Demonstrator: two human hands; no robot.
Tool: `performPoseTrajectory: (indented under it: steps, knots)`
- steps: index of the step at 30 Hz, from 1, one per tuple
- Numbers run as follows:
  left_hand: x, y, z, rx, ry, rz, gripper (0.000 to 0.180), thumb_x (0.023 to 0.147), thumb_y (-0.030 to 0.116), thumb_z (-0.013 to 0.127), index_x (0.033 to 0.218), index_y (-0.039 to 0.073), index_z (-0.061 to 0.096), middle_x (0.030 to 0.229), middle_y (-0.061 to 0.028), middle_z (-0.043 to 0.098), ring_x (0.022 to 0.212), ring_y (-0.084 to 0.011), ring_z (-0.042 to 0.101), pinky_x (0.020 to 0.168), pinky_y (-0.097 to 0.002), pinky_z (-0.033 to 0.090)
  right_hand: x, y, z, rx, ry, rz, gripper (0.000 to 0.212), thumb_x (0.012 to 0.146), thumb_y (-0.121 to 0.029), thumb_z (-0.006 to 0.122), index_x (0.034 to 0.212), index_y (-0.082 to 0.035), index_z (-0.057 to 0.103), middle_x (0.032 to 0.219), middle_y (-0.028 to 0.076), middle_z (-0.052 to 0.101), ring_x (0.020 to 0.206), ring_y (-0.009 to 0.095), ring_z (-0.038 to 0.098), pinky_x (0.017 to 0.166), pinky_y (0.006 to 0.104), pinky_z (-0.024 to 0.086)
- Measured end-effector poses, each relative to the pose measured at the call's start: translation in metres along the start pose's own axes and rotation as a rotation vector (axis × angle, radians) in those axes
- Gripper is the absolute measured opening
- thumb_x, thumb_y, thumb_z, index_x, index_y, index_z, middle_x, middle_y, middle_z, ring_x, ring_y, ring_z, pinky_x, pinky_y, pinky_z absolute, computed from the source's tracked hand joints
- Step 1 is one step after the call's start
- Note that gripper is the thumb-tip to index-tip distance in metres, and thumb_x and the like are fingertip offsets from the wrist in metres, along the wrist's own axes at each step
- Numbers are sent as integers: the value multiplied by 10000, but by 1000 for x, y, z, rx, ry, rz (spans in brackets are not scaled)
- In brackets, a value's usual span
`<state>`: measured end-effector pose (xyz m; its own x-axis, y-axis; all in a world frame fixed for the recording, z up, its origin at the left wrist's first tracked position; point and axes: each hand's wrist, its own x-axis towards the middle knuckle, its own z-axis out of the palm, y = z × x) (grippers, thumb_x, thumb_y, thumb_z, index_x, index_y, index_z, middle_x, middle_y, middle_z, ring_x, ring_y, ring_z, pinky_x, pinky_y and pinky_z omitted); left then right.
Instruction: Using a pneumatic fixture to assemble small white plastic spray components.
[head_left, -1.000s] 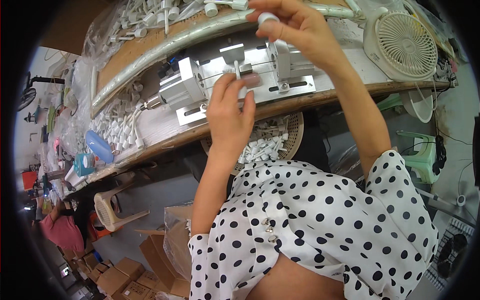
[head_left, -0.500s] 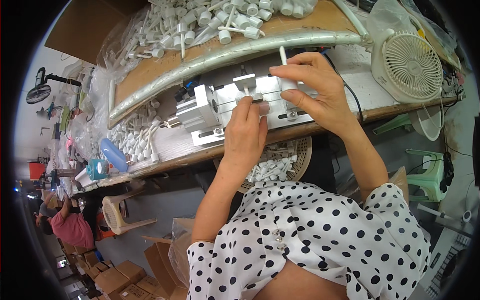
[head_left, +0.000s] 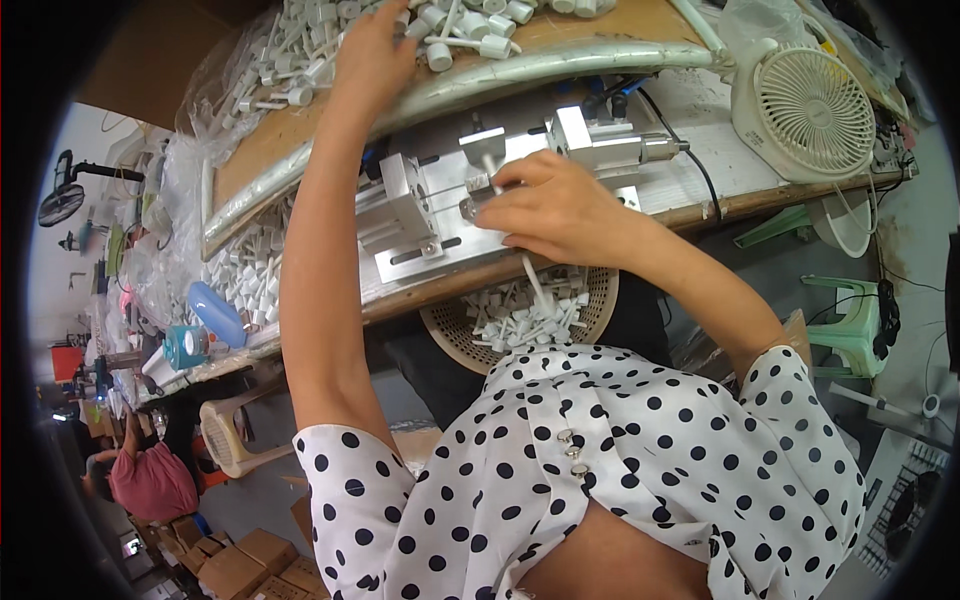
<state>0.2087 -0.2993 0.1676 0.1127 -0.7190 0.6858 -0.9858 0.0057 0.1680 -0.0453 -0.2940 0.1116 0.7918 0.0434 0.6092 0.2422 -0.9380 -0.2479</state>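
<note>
My left hand reaches over the far pile of white capped sticks, its thumb and a finger apart among the pieces. The upper frame edge cuts off some of its fingertips. My right hand is at the middle of a metal clamping fixture, fingers bent round the small centre holder. A white rod runs from an upright plate to those fingertips; what they grip is mostly hidden. Below that hand a blurred white capped stick is over the beige basket, which holds several more.
A pale padded rail borders the raised tray. More white pieces lie left of the fixture, beside a blue case. A white fan stands at right, with a black cable nearby. A co-worker is far left.
My left hand has left the fixture for the far pile. My right hand has moved left to the centre holder and let go of its white capped stick. The view has shifted slightly.
</note>
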Motion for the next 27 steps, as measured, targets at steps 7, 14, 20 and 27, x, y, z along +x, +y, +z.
performPoseTrajectory:
  steps: [7,14,20,27]
  knots:
    - [9,7,-7,-59,-76,-111,262,735,139,615,974,40,573,843,-169,603,745,-290,609,676,-360,473,3,3,9,-113,31,-95,178,677,-104,563,851,-74,540,805,46,531,765,194,529,711,320,419]
    - [-31,20,-66,-841,-15,-674,284,768,151,642,961,-34,542,829,-116,601,640,-158,600,552,-251,474,33,13,-22,48,-136,-8,326,619,-144,665,926,-91,570,820,67,546,810,241,553,702,352,448]
    - [-134,116,-45,-621,180,-444,268,680,38,728,890,29,562,1018,-101,556,748,-108,568,505,-213,468,75,90,-63,-478,-120,47,210,728,-78,566,929,-60,625,854,111,599,786,258,588,692,352,467]
    - [-159,138,-14,-416,-27,-241,226,705,45,693,889,22,564,1060,-126,559,788,-187,592,521,-255,490,89,89,-67,-313,-255,55,183,738,-130,548,885,-49,620,842,171,583,806,317,565,727,404,452]
